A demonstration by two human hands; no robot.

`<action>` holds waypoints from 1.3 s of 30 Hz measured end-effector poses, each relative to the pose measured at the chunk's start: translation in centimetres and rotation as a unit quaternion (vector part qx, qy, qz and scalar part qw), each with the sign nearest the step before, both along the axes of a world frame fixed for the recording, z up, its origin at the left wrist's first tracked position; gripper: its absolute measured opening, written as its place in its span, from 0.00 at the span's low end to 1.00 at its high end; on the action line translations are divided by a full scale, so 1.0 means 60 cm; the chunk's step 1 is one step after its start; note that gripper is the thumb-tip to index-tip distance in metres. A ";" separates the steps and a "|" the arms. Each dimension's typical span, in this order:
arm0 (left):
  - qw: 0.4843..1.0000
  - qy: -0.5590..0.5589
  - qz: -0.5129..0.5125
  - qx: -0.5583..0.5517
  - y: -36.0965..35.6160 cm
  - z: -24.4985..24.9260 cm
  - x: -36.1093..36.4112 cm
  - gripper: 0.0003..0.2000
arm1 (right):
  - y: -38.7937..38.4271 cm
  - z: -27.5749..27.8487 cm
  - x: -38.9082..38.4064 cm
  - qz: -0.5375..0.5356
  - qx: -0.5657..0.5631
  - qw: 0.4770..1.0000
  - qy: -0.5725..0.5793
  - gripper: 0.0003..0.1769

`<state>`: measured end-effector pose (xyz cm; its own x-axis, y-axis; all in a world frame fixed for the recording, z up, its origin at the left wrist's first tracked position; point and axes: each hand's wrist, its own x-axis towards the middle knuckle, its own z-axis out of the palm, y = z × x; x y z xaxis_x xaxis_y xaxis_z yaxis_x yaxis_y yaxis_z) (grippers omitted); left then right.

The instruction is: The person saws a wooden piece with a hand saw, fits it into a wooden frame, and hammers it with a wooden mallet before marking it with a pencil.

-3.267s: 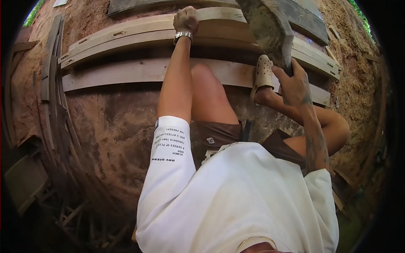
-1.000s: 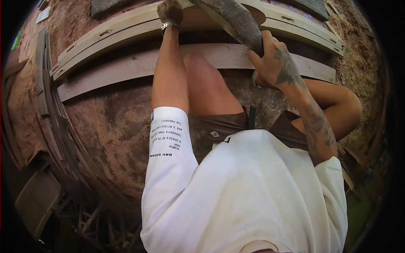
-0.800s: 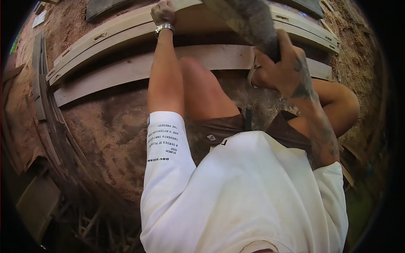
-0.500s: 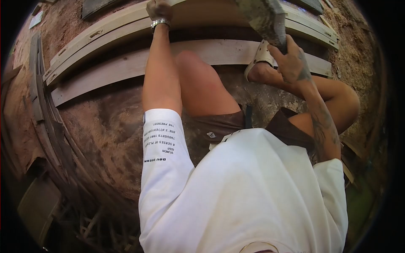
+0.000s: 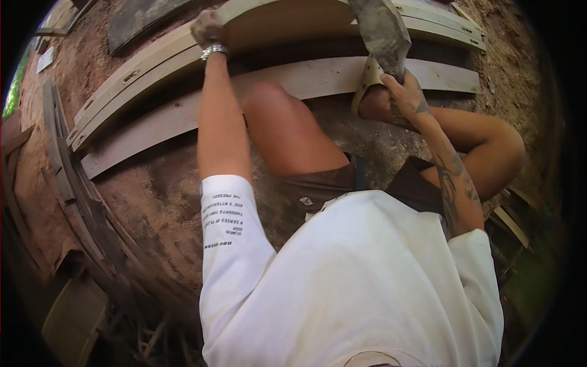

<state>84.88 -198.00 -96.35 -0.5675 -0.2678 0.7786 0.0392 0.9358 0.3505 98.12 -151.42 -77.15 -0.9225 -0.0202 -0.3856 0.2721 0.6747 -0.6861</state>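
My left hand [image 5: 208, 29], with a metal watch band at the wrist, is closed in a fist at the top edge of the pale wooden boards [image 5: 143, 70]. Whatever sits inside that fist is hidden; I cannot tell what it is. In my right hand [image 5: 408, 95] is a weathered grey club-like tool [image 5: 382, 33], thick and broad at the far end and narrowing toward my grip. It overlaps the boards in this view. Slots are cut into the boards' narrow faces. Closer to me, a separate flat plank [image 5: 147, 139] runs under my legs.
A clog [image 5: 369, 79] is on my right foot, at the flat plank. Old strips of wood [image 5: 61, 150] lie to the left on reddish, shaving-strewn ground [image 5: 153, 214]. A dark panel [image 5: 140, 27] lies beyond the boards, and more scraps [image 5: 512, 226] are at the right.
My left fist has shifted left along the boards in view. The right hand and the grey tool have come slightly lower and left, with the tool now more upright. The camera view has turned somewhat.
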 end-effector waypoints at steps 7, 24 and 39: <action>0.995 -0.024 0.082 0.059 0.026 0.029 0.018 0.05 | 0.079 -0.150 0.000 -0.009 0.036 0.996 -0.086 0.31; 0.339 0.103 0.011 0.935 0.204 0.136 0.086 0.44 | 0.115 -0.243 0.012 0.021 0.125 0.992 -0.027 0.42; 0.921 -0.349 -0.174 -0.029 0.228 0.268 0.189 0.19 | 0.104 -0.093 -0.232 -0.018 0.108 0.988 0.105 0.25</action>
